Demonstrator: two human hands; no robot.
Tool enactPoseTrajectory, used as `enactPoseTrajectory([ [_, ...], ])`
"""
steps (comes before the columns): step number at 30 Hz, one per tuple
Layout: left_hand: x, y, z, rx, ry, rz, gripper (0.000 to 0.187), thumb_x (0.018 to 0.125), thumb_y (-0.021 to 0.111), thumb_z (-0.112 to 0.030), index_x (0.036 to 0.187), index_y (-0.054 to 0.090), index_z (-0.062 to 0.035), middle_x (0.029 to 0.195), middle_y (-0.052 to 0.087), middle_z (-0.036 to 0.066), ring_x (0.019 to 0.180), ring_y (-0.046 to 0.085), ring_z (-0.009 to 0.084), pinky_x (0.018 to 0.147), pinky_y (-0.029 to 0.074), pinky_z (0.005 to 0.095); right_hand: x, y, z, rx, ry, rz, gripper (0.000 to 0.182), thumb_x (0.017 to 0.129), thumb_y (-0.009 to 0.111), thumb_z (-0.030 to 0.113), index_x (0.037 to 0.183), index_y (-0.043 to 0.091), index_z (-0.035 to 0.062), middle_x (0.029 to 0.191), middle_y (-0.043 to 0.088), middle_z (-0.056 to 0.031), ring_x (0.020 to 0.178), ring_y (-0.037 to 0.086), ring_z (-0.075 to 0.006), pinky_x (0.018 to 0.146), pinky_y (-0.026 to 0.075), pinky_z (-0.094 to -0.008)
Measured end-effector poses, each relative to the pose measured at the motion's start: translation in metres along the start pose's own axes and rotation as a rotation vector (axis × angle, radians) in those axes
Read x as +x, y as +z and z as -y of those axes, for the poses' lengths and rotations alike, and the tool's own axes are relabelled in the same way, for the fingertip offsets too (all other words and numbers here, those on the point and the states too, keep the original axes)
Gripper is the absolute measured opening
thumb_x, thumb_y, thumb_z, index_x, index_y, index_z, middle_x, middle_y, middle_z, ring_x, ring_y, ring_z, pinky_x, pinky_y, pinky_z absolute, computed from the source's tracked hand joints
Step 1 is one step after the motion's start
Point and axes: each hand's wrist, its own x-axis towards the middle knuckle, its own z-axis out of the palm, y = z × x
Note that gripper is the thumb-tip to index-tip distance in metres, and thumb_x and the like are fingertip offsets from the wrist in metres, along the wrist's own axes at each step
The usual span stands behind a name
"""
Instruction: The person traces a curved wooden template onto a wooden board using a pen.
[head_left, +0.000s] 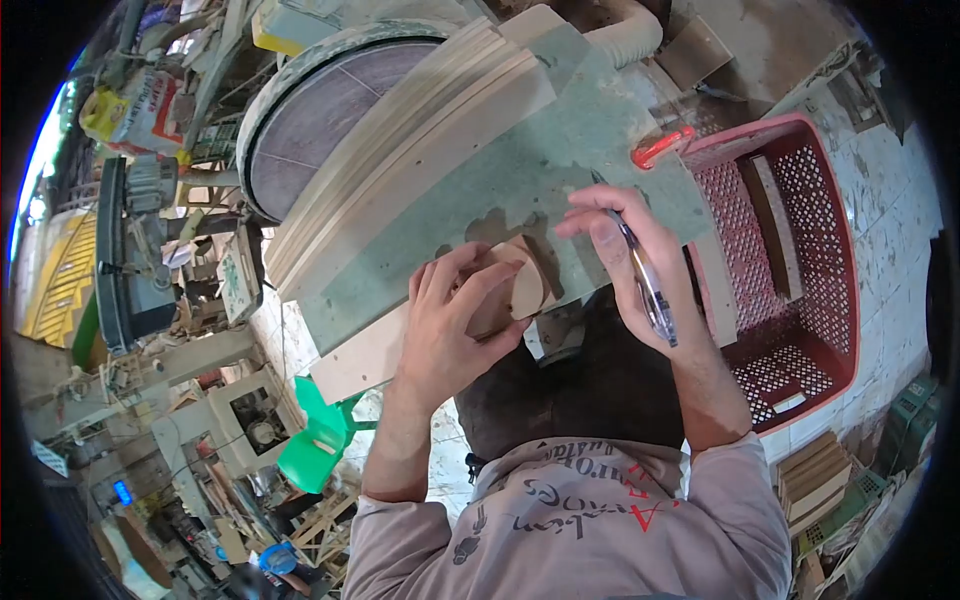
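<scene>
My left hand [455, 320] presses flat on a small curved wooden piece [522, 285] that lies on a green-grey worktable [560, 150]. My right hand [625, 250] holds a pen [645, 275] with its tip on the table surface just right of that piece. A stack of long curved wooden strips [420, 150] lies on the table beyond my left hand. My sleeves are light pink-grey.
A large round sanding disc [320, 120] stands behind the table at upper left. A red plastic crate [790, 260] with wood pieces sits on the floor at right. A green plastic chair [320, 435] is lower left. Stacked wooden blocks [815, 480] lie lower right.
</scene>
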Motion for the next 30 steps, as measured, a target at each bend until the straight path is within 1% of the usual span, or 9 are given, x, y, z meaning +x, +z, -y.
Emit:
enactPoseTrajectory([
  [9, -0.001, 0.003, 0.005, -0.017, 0.027, -0.016, 0.061, 0.06, 0.084, -0.014, 0.117, 0.063, -0.0135, 0.127, 0.053, 0.013, 0.116, 0.052, 0.0321, 0.098, 0.039, 0.0449, 0.001, 0.001, -0.002, -0.029, -0.03, 0.02, 0.03, 0.101, 0.051, 0.027, 0.115, 0.055, 0.001, 0.095, 0.066, -0.0161, 0.091, 0.07, -0.023, 0.076, 0.052, -0.032],
  [13, -0.002, 0.004, 0.007, -0.025, 0.041, -0.031, 0.061, 0.061, 0.084, -0.014, 0.118, 0.063, -0.0137, 0.126, 0.053, 0.012, 0.116, 0.052, 0.0314, 0.1, 0.038, 0.0448, 0.001, 0.002, -0.001, -0.073, -0.032, 0.007, 0.029, 0.101, 0.051, 0.025, 0.115, 0.055, 0.0003, 0.091, 0.068, -0.0155, 0.087, 0.069, -0.0214, 0.075, 0.052, -0.0311],
  [15, -0.002, 0.005, 0.007, -0.058, 0.041, -0.035, 0.059, 0.063, 0.083, -0.016, 0.119, 0.063, -0.0141, 0.125, 0.054, 0.011, 0.117, 0.051, 0.0311, 0.101, 0.037, 0.0448, 0.001, 0.003, 0.001, -0.114, -0.019, -0.007, 0.029, 0.102, 0.049, 0.025, 0.115, 0.055, -0.0004, 0.087, 0.069, -0.0145, 0.083, 0.069, -0.0198, 0.073, 0.051, -0.0303],
  [21, -0.007, 0.0, 0.004, -0.014, 0.074, -0.1, 0.062, 0.07, 0.081, -0.023, 0.127, 0.057, -0.0134, 0.127, 0.053, 0.011, 0.119, 0.049, 0.0325, 0.103, 0.035, 0.045, 0.001, 0.006, -0.002, -0.186, -0.077, -0.029, 0.027, 0.103, 0.048, 0.023, 0.115, 0.056, 0.0007, 0.088, 0.069, -0.0131, 0.084, 0.066, -0.0179, 0.076, 0.049, -0.0296],
  [24, -0.024, -0.018, 0.018, -0.054, -0.027, -0.237, 0.063, 0.074, 0.079, -0.024, 0.131, 0.055, -0.0124, 0.131, 0.052, 0.012, 0.122, 0.047, 0.0326, 0.104, 0.035, 0.0448, -0.002, 0.012, 0.004, -0.235, -0.058, -0.062, 0.023, 0.102, 0.047, 0.018, 0.115, 0.057, 0.0009, 0.091, 0.068, -0.0116, 0.086, 0.064, -0.0163, 0.08, 0.048, -0.0292],
  [25, -0.033, -0.025, 0.027, -0.077, -0.088, -0.335, 0.055, 0.08, 0.075, -0.022, 0.13, 0.055, -0.0094, 0.128, 0.055, 0.014, 0.119, 0.051, 0.0331, 0.1, 0.04, 0.0421, -0.002, 0.014, 0.007, -0.269, -0.049, -0.063, 0.023, 0.102, 0.047, 0.018, 0.115, 0.057, 0.0006, 0.092, 0.068, -0.0117, 0.088, 0.063, -0.0163, 0.081, 0.048, -0.0292],
  [26, -0.044, -0.034, 0.04, -0.042, -0.124, -0.364, 0.055, 0.08, 0.075, -0.022, 0.13, 0.055, -0.0094, 0.128, 0.055, 0.014, 0.119, 0.051, 0.0331, 0.1, 0.04, 0.0421, -0.003, 0.015, 0.009, -0.299, -0.043, -0.06, 0.023, 0.102, 0.047, 0.018, 0.114, 0.057, 0.0003, 0.093, 0.068, -0.0118, 0.089, 0.063, -0.0162, 0.082, 0.047, -0.0292],
  [28, -0.072, -0.049, 0.068, -0.133, -0.276, -0.601, 0.04, 0.087, 0.069, -0.02, 0.123, 0.06, -0.0045, 0.117, 0.061, 0.015, 0.109, 0.059, 0.0303, 0.093, 0.046, 0.0376, -0.006, 0.017, 0.006, -0.344, -0.056, -0.025, 0.024, 0.102, 0.047, 0.018, 0.114, 0.056, -0.0004, 0.094, 0.067, -0.0112, 0.091, 0.062, -0.0163, 0.085, 0.046, -0.0289],
  [30, -0.111, -0.06, 0.103, -0.091, -0.407, -0.688, 0.034, 0.089, 0.066, -0.021, 0.118, 0.063, -0.0028, 0.11, 0.063, 0.016, 0.103, 0.06, 0.0312, 0.089, 0.047, 0.0371, -0.01, 0.02, 0.002, -0.345, -0.043, -0.015, 0.024, 0.102, 0.048, 0.018, 0.114, 0.056, -0.0004, 0.094, 0.067, -0.0106, 0.091, 0.062, -0.016, 0.085, 0.046, -0.029],
])
